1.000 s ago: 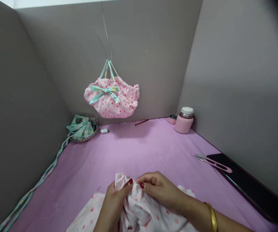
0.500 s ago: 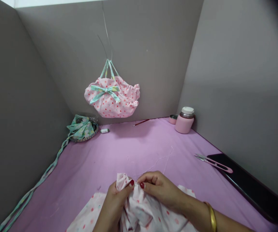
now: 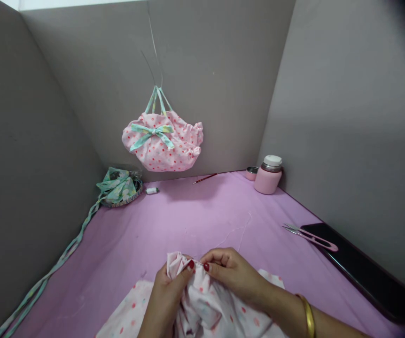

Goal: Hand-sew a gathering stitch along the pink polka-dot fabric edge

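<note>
A length of white fabric with pink and red dots (image 3: 206,300) lies bunched at the near edge, its upper edge gathered in folds. My left hand (image 3: 169,291) is closed around those folds, thumb on top. Just to its right, my right hand (image 3: 232,272) pinches a thin sewing needle (image 3: 198,263) at the gathered edge; the fingers hide most of it. A pale thread (image 3: 232,231) trails from near the right hand across the purple cloth.
Pink thread snips (image 3: 311,237) rest on a black slab-like object (image 3: 357,272) at right. A pink jar (image 3: 268,179) and its cup (image 3: 252,173) stand behind. A dotted garment (image 3: 167,145) hangs ahead. Farther left are a thread spool (image 3: 151,191), a basket (image 3: 125,201) and green straps (image 3: 72,249).
Both hands stay at the gathered fabric edge with almost the same grip. The left fingers and folds have shifted very slightly; the view has moved a little too.
</note>
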Action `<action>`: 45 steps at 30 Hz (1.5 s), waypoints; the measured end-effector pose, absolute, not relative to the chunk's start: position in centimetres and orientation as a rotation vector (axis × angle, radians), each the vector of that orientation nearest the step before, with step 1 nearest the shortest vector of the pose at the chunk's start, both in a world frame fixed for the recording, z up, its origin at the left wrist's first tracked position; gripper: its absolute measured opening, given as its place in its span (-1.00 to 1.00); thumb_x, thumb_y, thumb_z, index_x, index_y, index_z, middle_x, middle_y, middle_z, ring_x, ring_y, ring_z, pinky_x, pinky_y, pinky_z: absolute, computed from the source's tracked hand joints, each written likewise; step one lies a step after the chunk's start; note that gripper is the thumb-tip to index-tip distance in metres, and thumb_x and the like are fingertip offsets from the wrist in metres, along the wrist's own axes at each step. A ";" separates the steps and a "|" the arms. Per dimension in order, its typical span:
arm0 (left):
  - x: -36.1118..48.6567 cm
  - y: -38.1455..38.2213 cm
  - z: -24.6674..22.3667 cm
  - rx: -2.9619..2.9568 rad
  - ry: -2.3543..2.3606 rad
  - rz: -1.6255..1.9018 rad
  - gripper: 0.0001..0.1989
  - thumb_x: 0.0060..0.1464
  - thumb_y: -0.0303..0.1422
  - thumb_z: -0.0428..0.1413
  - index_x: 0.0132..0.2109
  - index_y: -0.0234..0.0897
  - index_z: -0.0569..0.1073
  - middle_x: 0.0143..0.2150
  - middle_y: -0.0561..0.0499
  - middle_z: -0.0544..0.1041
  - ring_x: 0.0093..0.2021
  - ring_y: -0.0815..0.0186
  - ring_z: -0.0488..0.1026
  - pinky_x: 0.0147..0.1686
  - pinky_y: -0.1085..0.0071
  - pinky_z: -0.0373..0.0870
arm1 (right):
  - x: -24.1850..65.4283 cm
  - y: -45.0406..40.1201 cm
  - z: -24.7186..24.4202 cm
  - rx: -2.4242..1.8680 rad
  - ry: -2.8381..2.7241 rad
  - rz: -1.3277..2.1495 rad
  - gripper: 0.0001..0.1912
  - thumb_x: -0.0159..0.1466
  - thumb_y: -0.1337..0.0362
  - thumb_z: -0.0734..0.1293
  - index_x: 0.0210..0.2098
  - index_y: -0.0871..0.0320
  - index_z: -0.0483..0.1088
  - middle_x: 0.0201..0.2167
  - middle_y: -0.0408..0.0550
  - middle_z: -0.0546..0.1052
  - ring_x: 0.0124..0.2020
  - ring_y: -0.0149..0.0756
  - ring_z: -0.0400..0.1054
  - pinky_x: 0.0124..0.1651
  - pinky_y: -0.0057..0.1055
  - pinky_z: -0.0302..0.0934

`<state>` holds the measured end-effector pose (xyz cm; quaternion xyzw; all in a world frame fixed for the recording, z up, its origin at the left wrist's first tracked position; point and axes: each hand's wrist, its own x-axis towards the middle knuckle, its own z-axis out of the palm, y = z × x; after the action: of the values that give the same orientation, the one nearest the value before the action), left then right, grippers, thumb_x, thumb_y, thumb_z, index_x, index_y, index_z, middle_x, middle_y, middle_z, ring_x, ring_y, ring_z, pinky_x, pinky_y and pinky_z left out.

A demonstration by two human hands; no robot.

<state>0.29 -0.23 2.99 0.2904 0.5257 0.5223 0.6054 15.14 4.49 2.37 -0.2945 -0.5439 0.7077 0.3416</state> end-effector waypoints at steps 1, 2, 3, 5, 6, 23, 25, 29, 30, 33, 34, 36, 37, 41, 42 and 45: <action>0.3 -0.3 3.0 0.674 1.219 1.211 -0.82 -0.14 -0.33 0.20 -0.43 -0.31 0.35 -0.53 0.06 0.39 -0.50 0.36 0.31 -0.47 0.49 0.26 | 15.2 4.5 2.4 -0.766 -1.421 1.837 -0.75 0.09 0.15 0.37 -0.37 0.23 0.49 -0.50 -0.11 0.49 -0.45 -0.39 0.32 -0.29 -0.44 0.15; 0.3 -0.3 2.9 0.677 1.225 1.214 -0.83 -0.14 -0.34 0.19 -0.44 -0.31 0.35 -0.54 0.06 0.39 -0.51 0.37 0.30 -0.47 0.49 0.26 | 15.2 4.5 2.5 -0.768 -1.427 1.837 -0.75 0.09 0.15 0.37 -0.37 0.23 0.49 -0.50 -0.10 0.49 -0.44 -0.39 0.32 -0.29 -0.44 0.16; 0.2 -0.3 2.9 0.683 1.229 1.216 -0.83 -0.14 -0.34 0.19 -0.45 -0.31 0.35 -0.54 0.07 0.39 -0.52 0.37 0.30 -0.48 0.49 0.26 | 15.2 4.5 2.5 -0.770 -1.432 1.834 -0.75 0.09 0.15 0.37 -0.36 0.23 0.49 -0.49 -0.10 0.49 -0.44 -0.38 0.33 -0.28 -0.43 0.16; 0.2 -0.4 2.9 0.698 1.246 1.220 -0.84 -0.14 -0.35 0.18 -0.45 -0.31 0.35 -0.54 0.06 0.39 -0.51 0.37 0.30 -0.48 0.50 0.25 | 15.2 4.4 2.5 -0.772 -1.441 1.831 -0.75 0.10 0.16 0.37 -0.35 0.23 0.50 -0.49 -0.09 0.50 -0.43 -0.37 0.33 -0.28 -0.43 0.16; 0.2 -0.4 2.9 0.707 1.256 1.220 -0.84 -0.14 -0.35 0.18 -0.45 -0.32 0.36 -0.54 0.06 0.39 -0.51 0.37 0.30 -0.48 0.50 0.25 | 15.3 4.4 2.6 -0.768 -1.446 1.828 -0.76 0.11 0.17 0.36 -0.35 0.23 0.50 -0.48 -0.09 0.50 -0.43 -0.37 0.33 -0.27 -0.43 0.16; 0.0 -0.4 2.8 1.124 1.478 1.229 -0.87 -0.10 -0.35 0.10 -0.48 -0.34 0.38 -0.53 0.05 0.36 -0.47 0.33 0.25 -0.47 0.49 0.23 | 15.0 3.9 2.6 -0.895 -1.616 1.616 -0.79 0.18 0.30 0.25 -0.29 0.25 0.49 -0.43 -0.06 0.52 -0.40 -0.34 0.34 -0.31 -0.44 0.18; 0.1 -0.4 2.7 1.109 1.497 1.229 -0.87 -0.11 -0.35 0.10 -0.50 -0.33 0.35 -0.55 0.07 0.33 -0.49 0.35 0.23 -0.49 0.50 0.22 | 15.0 3.7 2.5 -0.901 -1.673 1.551 -0.77 0.20 0.33 0.23 -0.26 0.23 0.50 -0.41 -0.06 0.52 -0.36 -0.31 0.35 -0.28 -0.43 0.19; 0.1 -0.2 2.5 0.908 1.456 1.219 -0.82 -0.13 -0.31 0.11 -0.51 -0.29 0.27 -0.57 0.12 0.26 -0.53 0.39 0.18 -0.53 0.51 0.19 | 15.0 3.8 2.6 -0.886 -1.690 1.523 -0.76 0.20 0.36 0.21 -0.24 0.21 0.50 -0.43 -0.07 0.52 -0.39 -0.33 0.35 -0.33 -0.46 0.18; 0.1 -0.2 2.5 0.877 1.435 1.217 -0.81 -0.13 -0.29 0.11 -0.50 -0.29 0.27 -0.57 0.12 0.26 -0.53 0.39 0.19 -0.53 0.50 0.19 | 15.0 3.8 2.7 -0.880 -1.683 1.527 -0.76 0.19 0.37 0.22 -0.24 0.21 0.50 -0.44 -0.08 0.51 -0.40 -0.34 0.34 -0.34 -0.47 0.17; 0.2 -0.1 2.6 0.819 1.374 1.207 -0.79 -0.12 -0.27 0.12 -0.48 -0.30 0.27 -0.55 0.08 0.31 -0.52 0.37 0.23 -0.51 0.48 0.21 | 15.0 3.9 2.6 -0.854 -1.646 1.560 -0.78 0.20 0.37 0.23 -0.25 0.21 0.50 -0.43 -0.08 0.51 -0.41 -0.37 0.32 -0.34 -0.48 0.15; 0.2 -0.1 2.7 0.800 1.360 1.199 -0.78 -0.12 -0.26 0.13 -0.47 -0.30 0.28 -0.55 0.07 0.32 -0.51 0.36 0.25 -0.51 0.48 0.21 | 15.0 3.9 2.6 -0.842 -1.628 1.580 -0.79 0.20 0.36 0.23 -0.25 0.21 0.50 -0.43 -0.08 0.51 -0.40 -0.37 0.32 -0.34 -0.48 0.15; 0.2 -0.3 2.8 0.772 1.345 1.188 -0.78 -0.13 -0.26 0.14 -0.47 -0.30 0.28 -0.55 0.06 0.33 -0.52 0.36 0.26 -0.52 0.48 0.21 | 14.9 4.0 2.4 -0.823 -1.587 1.624 -0.80 0.19 0.35 0.25 -0.26 0.22 0.50 -0.43 -0.08 0.51 -0.41 -0.38 0.31 -0.33 -0.48 0.14; 0.2 -0.3 2.9 0.765 1.341 1.184 -0.77 -0.13 -0.25 0.14 -0.47 -0.31 0.29 -0.56 0.06 0.34 -0.53 0.36 0.25 -0.52 0.48 0.20 | 14.9 4.0 2.2 -0.816 -1.564 1.647 -0.81 0.19 0.34 0.26 -0.27 0.22 0.50 -0.43 -0.07 0.50 -0.42 -0.39 0.31 -0.33 -0.48 0.14; 0.1 -0.4 2.9 0.749 1.302 1.178 -0.78 -0.12 -0.26 0.14 -0.47 -0.31 0.30 -0.56 0.06 0.35 -0.54 0.37 0.26 -0.53 0.48 0.20 | 15.0 4.2 1.8 -0.797 -1.493 1.731 -0.82 0.18 0.28 0.30 -0.29 0.23 0.49 -0.45 -0.08 0.48 -0.45 -0.42 0.28 -0.35 -0.49 0.11; 0.0 -0.4 2.9 0.743 1.292 1.178 -0.79 -0.11 -0.26 0.14 -0.47 -0.31 0.30 -0.56 0.06 0.36 -0.54 0.36 0.27 -0.52 0.48 0.21 | 15.0 4.3 1.7 -0.794 -1.482 1.747 -0.82 0.17 0.27 0.31 -0.30 0.23 0.49 -0.47 -0.09 0.48 -0.46 -0.43 0.27 -0.36 -0.49 0.10; -0.1 -0.3 2.8 0.735 1.285 1.174 -0.79 -0.11 -0.27 0.14 -0.46 -0.32 0.31 -0.55 0.05 0.37 -0.54 0.37 0.27 -0.51 0.48 0.21 | 15.0 4.4 1.6 -0.779 -1.461 1.780 -0.80 0.15 0.23 0.34 -0.32 0.24 0.50 -0.50 -0.11 0.45 -0.49 -0.45 0.24 -0.38 -0.49 0.08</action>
<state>-0.08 -0.32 2.79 0.3154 0.5510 0.5036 0.5859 14.96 4.38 1.59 -0.3003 -0.5633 0.6867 0.3479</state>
